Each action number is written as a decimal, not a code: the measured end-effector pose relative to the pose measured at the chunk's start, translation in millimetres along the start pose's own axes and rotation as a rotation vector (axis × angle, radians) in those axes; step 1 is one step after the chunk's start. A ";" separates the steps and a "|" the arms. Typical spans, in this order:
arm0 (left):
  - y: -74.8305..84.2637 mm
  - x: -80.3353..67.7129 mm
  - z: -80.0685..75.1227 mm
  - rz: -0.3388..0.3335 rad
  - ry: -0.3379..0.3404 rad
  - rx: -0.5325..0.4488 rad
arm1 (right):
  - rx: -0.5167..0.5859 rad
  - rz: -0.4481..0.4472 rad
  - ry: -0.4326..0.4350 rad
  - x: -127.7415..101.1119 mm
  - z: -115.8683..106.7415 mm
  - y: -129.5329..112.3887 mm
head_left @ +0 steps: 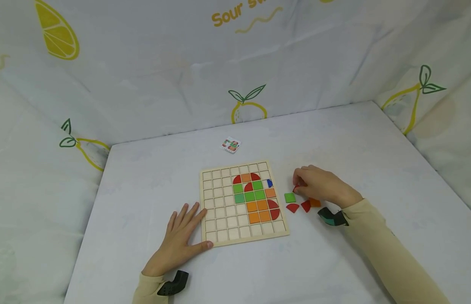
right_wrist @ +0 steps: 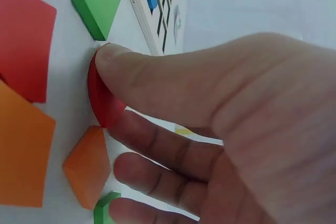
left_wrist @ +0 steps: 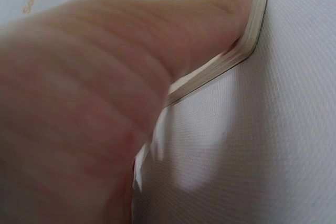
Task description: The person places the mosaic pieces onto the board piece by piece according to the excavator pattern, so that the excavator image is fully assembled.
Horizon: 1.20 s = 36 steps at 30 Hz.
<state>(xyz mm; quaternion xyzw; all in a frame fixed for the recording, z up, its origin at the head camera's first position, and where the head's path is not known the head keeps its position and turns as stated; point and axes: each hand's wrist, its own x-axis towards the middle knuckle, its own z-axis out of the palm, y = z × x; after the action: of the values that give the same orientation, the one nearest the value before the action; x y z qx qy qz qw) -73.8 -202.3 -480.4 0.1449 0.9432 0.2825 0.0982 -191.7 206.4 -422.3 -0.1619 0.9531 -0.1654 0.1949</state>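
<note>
A wooden grid board (head_left: 220, 219) lies on the table, partly filled with red, orange, green and blue tiles. My left hand (head_left: 182, 236) lies flat at the board's left edge, its thumb pressed against the board's rim (left_wrist: 252, 35). My right hand (head_left: 315, 183) is right of the board and pinches a red tile (right_wrist: 102, 98) between thumb and fingers. Beside it lie a green square tile (head_left: 290, 197), two red quarter-round tiles (head_left: 292, 207) and an orange tile (head_left: 315, 202).
A small picture card (head_left: 230, 145) lies behind the board. A printed cloth backdrop (head_left: 235, 63) walls in the table on three sides. In the right wrist view, more loose tiles lie around the hand: orange (right_wrist: 89, 166), green (right_wrist: 97, 3) and red (right_wrist: 21, 45).
</note>
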 end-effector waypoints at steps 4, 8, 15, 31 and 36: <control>0.5 0.2 -1.2 -0.008 -0.009 -0.007 | 0.075 -0.028 -0.037 -1.0 -1.6 -1.5; 1.5 -0.2 -1.9 -0.018 -0.020 -0.011 | 0.103 -0.117 -0.002 -2.3 -2.1 -3.3; 2.4 -0.6 -2.4 -0.019 -0.020 -0.012 | 0.195 -0.196 0.063 1.2 -11.0 -16.7; 0.5 1.9 -0.9 -0.023 -0.035 -0.035 | 0.413 -0.433 0.049 32.7 -17.3 -64.7; -0.1 1.5 -2.0 -0.025 -0.034 -0.027 | 0.391 -0.447 0.036 40.0 -0.4 -70.1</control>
<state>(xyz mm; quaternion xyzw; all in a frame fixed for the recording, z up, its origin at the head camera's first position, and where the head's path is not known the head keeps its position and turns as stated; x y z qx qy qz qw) -75.8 -202.9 -479.0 0.1363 0.9393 0.2913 0.1196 -209.7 129.0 -408.2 -0.3242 0.8472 -0.3875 0.1642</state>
